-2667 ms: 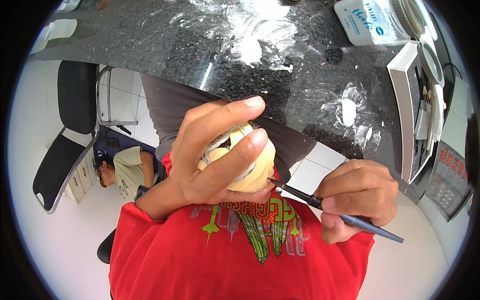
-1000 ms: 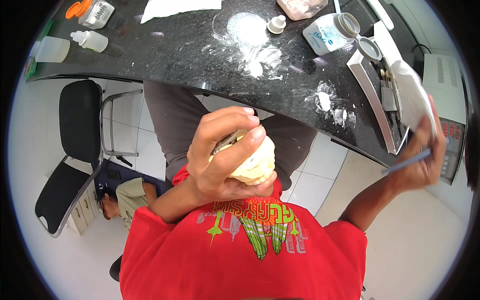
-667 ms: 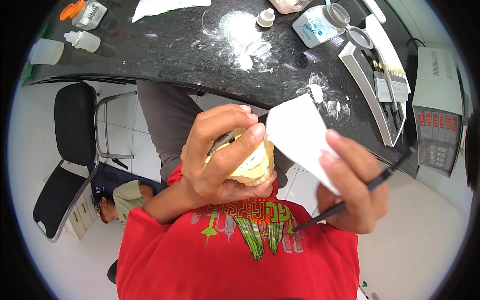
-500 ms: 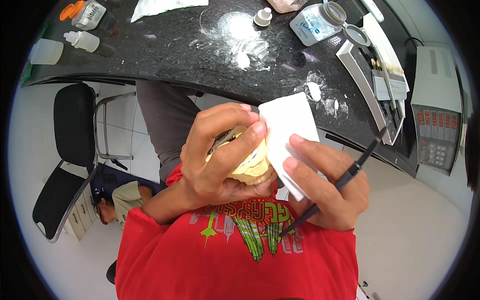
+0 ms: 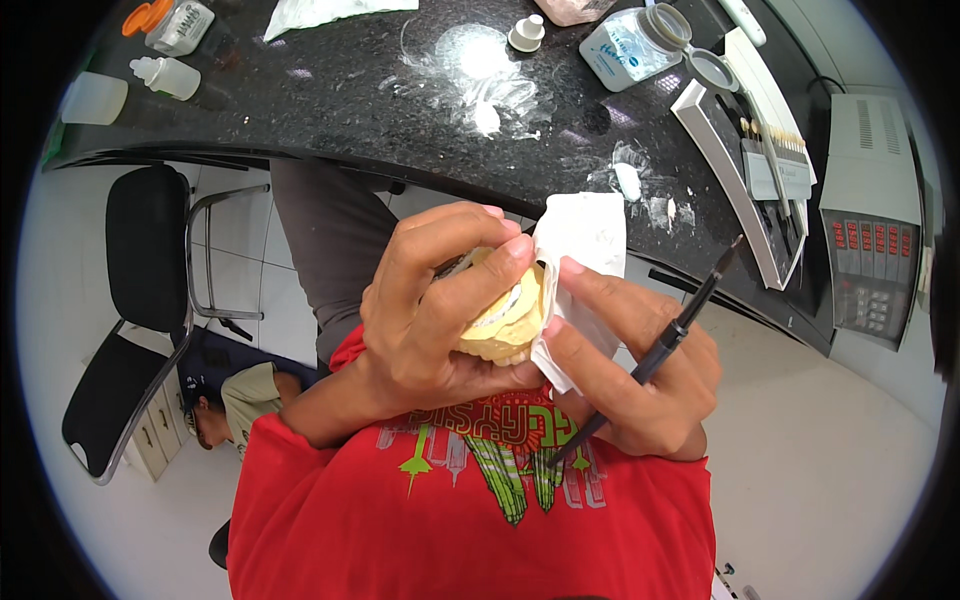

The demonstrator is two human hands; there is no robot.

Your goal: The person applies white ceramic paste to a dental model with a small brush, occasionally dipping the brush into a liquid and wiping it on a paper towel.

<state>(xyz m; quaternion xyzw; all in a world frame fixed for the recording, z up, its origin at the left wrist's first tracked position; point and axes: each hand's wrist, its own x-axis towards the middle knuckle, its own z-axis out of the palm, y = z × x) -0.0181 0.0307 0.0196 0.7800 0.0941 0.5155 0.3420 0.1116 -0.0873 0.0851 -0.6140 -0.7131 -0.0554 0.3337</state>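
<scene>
My left hand (image 5: 430, 310) is closed around a yellow plaster dental model (image 5: 508, 328), whose row of teeth faces down toward my shirt. A pale band runs across its upper part, and my fingers hide much of the rest. Against the model's right side lies a folded white tissue (image 5: 585, 232), pinched by my right hand (image 5: 640, 365) at its lower part. Across the same right hand rests a slim dark brush (image 5: 660, 350); its pointed tip is up and to the right, its handle end near my shirt. The left fingertips touch the tissue's edge.
A dark worktop (image 5: 330, 110) smudged with white powder carries a wide-mouthed jar (image 5: 625, 50), a small dropper bottle (image 5: 168, 77), an orange-lidded bottle (image 5: 180, 25) and a tray of brushes (image 5: 770, 160). At right stands a grey machine (image 5: 870, 200). A black chair (image 5: 150, 245) and another person (image 5: 245, 400) are at left.
The right hand has shifted a little left, pressing the tissue against the model and creasing it. The brush has swung, its tip now further left and higher.
</scene>
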